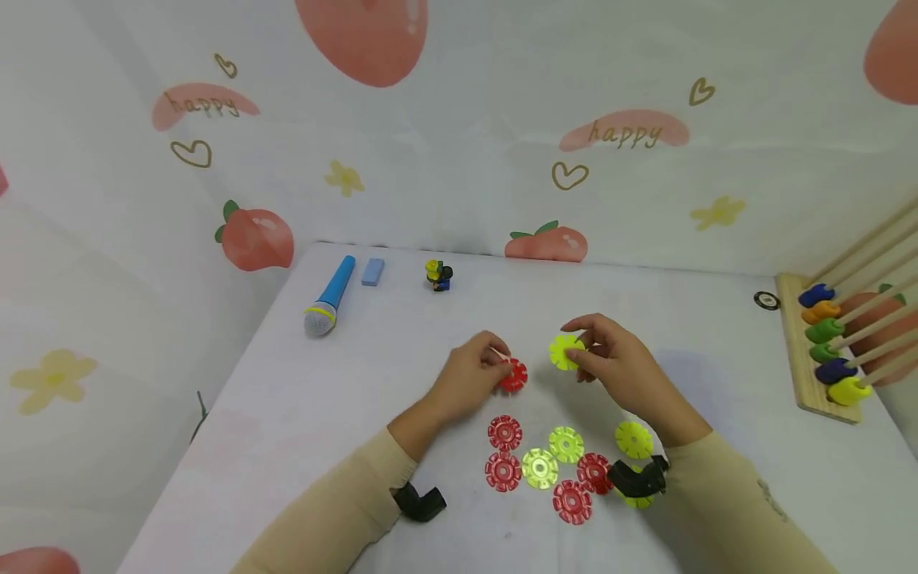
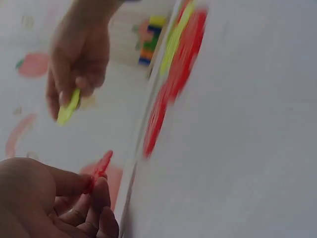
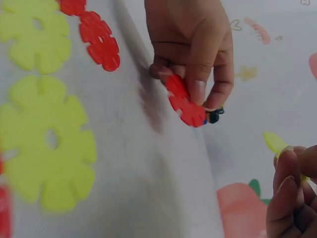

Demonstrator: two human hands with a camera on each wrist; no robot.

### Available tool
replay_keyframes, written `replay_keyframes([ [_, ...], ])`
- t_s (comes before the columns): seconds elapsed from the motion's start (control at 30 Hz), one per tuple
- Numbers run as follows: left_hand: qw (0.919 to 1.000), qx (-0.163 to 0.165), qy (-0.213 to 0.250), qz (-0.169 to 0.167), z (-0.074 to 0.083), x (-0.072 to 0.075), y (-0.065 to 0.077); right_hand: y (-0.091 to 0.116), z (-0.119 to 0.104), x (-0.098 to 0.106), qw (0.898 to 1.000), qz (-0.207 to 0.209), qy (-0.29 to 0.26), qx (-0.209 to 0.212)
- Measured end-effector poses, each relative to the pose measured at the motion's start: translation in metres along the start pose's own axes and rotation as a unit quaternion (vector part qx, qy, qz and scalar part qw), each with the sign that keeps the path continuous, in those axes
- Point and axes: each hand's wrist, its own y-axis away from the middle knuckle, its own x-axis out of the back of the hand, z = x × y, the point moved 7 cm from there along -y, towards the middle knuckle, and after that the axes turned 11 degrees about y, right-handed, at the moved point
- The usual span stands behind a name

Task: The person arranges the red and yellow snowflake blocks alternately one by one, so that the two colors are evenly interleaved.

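Observation:
Between thumb and fingers, my left hand (image 1: pixel 469 378) pinches a red notched plastic disc (image 1: pixel 514 376), shaped like a snowflake-style linking piece. To its right, my right hand (image 1: pixel 622 368) pinches a yellow disc (image 1: pixel 565 351) of the same kind, raised over the table. The two held discs are apart. Closer to me lie several loose discs, among them a red disc (image 1: pixel 505 433), a yellow disc (image 1: pixel 539 468) and another yellow disc (image 1: pixel 634 439). In the right wrist view, the held red disc (image 3: pixel 185 103) shows its notched edge; the left wrist view is partly blurred.
A blue toy microphone (image 1: pixel 330 296), a light-blue block (image 1: pixel 373 272) and a small toy figure (image 1: pixel 439 275) lie along the far side. On the right stands a wooden rack (image 1: pixel 817 359) with rods and coloured beads, beside a round black-and-white piece (image 1: pixel 766 300).

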Motion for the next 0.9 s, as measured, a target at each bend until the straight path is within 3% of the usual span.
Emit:
replay_keyframes([
  [0.13, 0.9958, 0.029, 0.008, 0.087, -0.012, 0.052, -0.014, -0.033, 0.003, -0.018, 0.999, -0.008, -0.043, -0.03],
  [0.23, 0.9891, 0.055, -0.035, 0.132, -0.022, 0.084, -0.016, -0.055, 0.005, -0.037, 0.997, -0.025, -0.045, -0.055],
  [0.33, 0.9811, 0.074, -0.093, 0.152, -0.026, 0.109, -0.016, -0.074, 0.007, -0.056, 0.995, -0.048, -0.033, -0.082],
  [0.43, 0.9726, 0.086, -0.162, 0.143, -0.027, 0.122, -0.017, -0.088, 0.009, -0.073, 0.992, -0.068, -0.025, -0.103],
  [0.57, 0.9616, 0.103, -0.231, 0.106, -0.026, 0.127, -0.018, -0.097, 0.013, -0.082, 0.991, -0.074, -0.005, -0.115],
  [0.63, 0.9545, 0.101, -0.268, 0.082, -0.023, 0.127, -0.015, -0.099, 0.011, -0.081, 0.992, -0.07, 0.045, -0.094],
  [0.7, 0.9419, 0.091, -0.32, 0.043, -0.021, 0.126, -0.011, -0.097, 0.006, -0.078, 0.988, -0.068, 0.129, -0.053],
  [0.77, 0.9252, 0.08, -0.371, -0.013, -0.021, 0.123, -0.005, -0.091, -0.002, -0.077, 0.969, -0.074, 0.236, 0.012],
  [0.87, 0.8959, 0.075, -0.426, -0.102, -0.027, 0.118, 0.007, -0.078, -0.011, -0.081, 0.919, -0.108, 0.366, 0.099],
  [0.9, 0.8905, 0.075, -0.431, -0.123, -0.029, 0.117, 0.011, -0.073, -0.013, -0.082, 0.903, -0.124, 0.394, 0.119],
])
